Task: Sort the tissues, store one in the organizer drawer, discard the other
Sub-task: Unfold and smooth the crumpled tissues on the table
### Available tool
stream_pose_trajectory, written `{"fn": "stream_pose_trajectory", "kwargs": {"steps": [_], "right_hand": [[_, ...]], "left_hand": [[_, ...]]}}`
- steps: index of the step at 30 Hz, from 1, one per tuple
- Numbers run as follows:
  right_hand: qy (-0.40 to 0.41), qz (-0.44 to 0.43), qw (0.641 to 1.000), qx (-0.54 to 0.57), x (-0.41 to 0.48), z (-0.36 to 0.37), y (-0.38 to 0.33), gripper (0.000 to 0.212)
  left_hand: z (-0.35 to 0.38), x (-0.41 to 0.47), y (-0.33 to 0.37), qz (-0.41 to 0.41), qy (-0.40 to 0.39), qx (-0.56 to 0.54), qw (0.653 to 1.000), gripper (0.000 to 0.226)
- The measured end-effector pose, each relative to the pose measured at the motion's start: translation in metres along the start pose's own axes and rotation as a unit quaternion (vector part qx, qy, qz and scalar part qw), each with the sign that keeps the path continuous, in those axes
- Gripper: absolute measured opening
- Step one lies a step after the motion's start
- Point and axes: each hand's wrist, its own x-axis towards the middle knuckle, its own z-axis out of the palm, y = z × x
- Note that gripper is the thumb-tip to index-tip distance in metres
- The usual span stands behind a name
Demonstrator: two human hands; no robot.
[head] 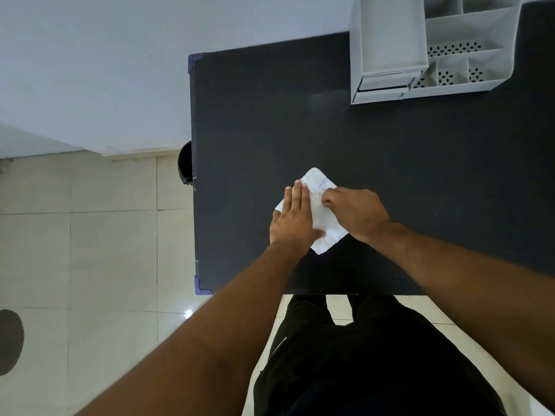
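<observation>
A white tissue (319, 216) with blue markings near its far corner lies flat on the black table (420, 175). My left hand (292, 217) presses on its left part with straight fingers. My right hand (356, 213) sits on the tissue's right side, its fingers curled and pinching the paper near the blue marks. A grey organizer (432, 46) stands at the table's far right, with a small drawer (383, 82) at its lower left front. I cannot tell whether the white paper is one tissue or two stacked.
A dark round bin (185, 162) sits on the floor by the table's left edge. The organizer has several open compartments with perforated bottoms. Beige floor tiles lie to the left, and my dark trousers (375, 364) are below the table's near edge.
</observation>
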Motion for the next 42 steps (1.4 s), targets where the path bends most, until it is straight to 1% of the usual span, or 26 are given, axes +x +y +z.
{"fn": "stream_pose_trajectory", "kwargs": {"steps": [2,4,5,9,11,14,16,19,21,22,25,27,29,32,34,37,39,40,42], "right_hand": [[0.028,0.063,0.994,0.082,0.002,0.001,0.003,0.014],[0.088,0.126,0.971,0.182,0.001,0.0,0.011,0.011],[0.103,0.154,0.958,0.221,0.0,-0.001,0.016,0.009],[0.102,0.229,0.915,0.315,-0.001,-0.008,0.026,0.009],[0.123,0.281,0.874,0.377,-0.001,-0.008,0.027,0.01],[0.159,0.352,0.784,0.485,-0.006,-0.008,0.024,0.013],[0.165,0.386,0.731,0.538,-0.011,-0.008,0.021,0.011],[0.123,0.421,0.676,0.592,-0.021,-0.008,0.019,0.008],[0.082,0.434,0.646,0.622,-0.027,-0.008,0.018,0.008],[0.07,0.437,0.637,0.631,-0.028,-0.008,0.018,0.009],[0.063,0.442,0.621,0.645,-0.032,-0.007,0.015,0.009],[0.062,0.441,0.619,0.647,-0.033,-0.008,0.013,0.009],[0.056,0.436,0.623,0.648,-0.035,-0.01,0.012,0.01],[0.047,0.425,0.625,0.653,-0.039,-0.011,0.012,0.012],[0.05,0.424,0.624,0.654,-0.043,-0.012,0.013,0.011],[0.058,0.439,0.629,0.639,-0.049,-0.013,0.016,0.011],[0.056,0.452,0.639,0.62,-0.051,-0.014,0.02,0.013],[0.057,0.454,0.651,0.605,-0.052,-0.015,0.022,0.017],[0.072,0.446,0.693,0.562,-0.051,-0.014,0.025,0.024]], "left_hand": [[0.0,0.0,0.0,-0.001,-0.001,0.005,1.0,0.113],[0.0,0.0,-0.002,-0.001,-0.006,0.002,1.0,0.116],[-0.001,0.0,-0.002,-0.001,-0.008,0.001,1.0,0.117],[-0.003,0.0,-0.002,0.0,-0.008,0.005,1.0,0.118],[-0.003,0.001,-0.001,-0.001,-0.009,0.006,1.0,0.119],[-0.006,0.003,-0.002,0.001,-0.01,0.02,1.0,0.122],[-0.011,0.006,-0.007,0.003,-0.012,0.032,0.999,0.124],[-0.024,0.013,-0.016,0.013,-0.011,0.077,0.997,0.12],[-0.033,0.018,-0.02,0.017,-0.011,0.099,0.995,0.108],[-0.037,0.02,-0.02,0.017,-0.012,0.094,0.995,0.103],[-0.043,0.017,-0.011,0.03,-0.001,0.021,0.999,0.088],[-0.039,0.01,0.0,0.063,0.054,-0.052,0.995,0.074],[-0.031,0.003,0.016,0.074,0.105,-0.1,0.987,0.069],[-0.017,0.001,0.04,0.021,0.116,-0.121,0.986,0.077],[-0.014,0.003,0.048,-0.012,0.121,-0.135,0.983,0.075],[-0.017,0.008,0.044,-0.021,0.129,-0.166,0.977,0.071],[-0.021,0.01,0.037,-0.008,0.13,-0.182,0.975,0.069],[-0.024,0.011,0.032,-0.001,0.135,-0.193,0.972,0.067],[-0.029,0.015,0.023,-0.012,0.146,-0.22,0.965,0.066]]}}
